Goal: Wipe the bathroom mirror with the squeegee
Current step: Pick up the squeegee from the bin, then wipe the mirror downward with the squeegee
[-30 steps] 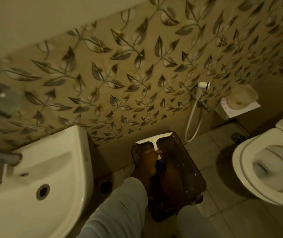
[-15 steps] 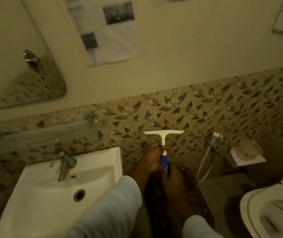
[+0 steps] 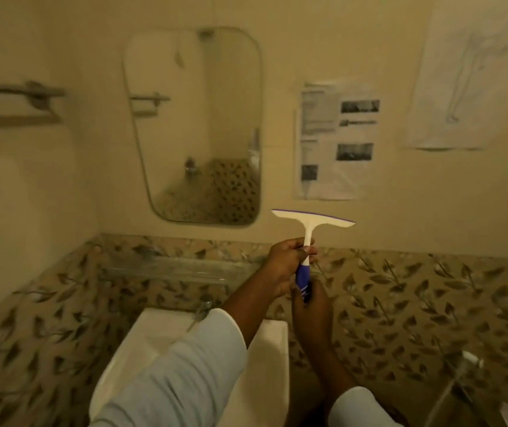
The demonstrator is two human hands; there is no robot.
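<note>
The squeegee (image 3: 311, 221) has a white T-shaped head and a blue handle, and it stands upright in front of the wall. My left hand (image 3: 286, 263) grips its neck where white meets blue. My right hand (image 3: 308, 306) wraps the bottom of the blue handle. The mirror (image 3: 197, 127), a rounded rectangle, hangs on the cream wall up and to the left of the squeegee blade. The blade is apart from the glass, to the right of the mirror's lower right corner.
A white sink (image 3: 154, 340) with a tap (image 3: 200, 309) sits below my arms. A glass shelf (image 3: 172, 266) runs under the mirror. Papers (image 3: 336, 140) are taped to the wall on the right. A towel rail (image 3: 15, 90) juts out at the left.
My view has swung up from the floor and bin to the wall. Both hands have lifted the squeegee from bin height to just below mirror level.
</note>
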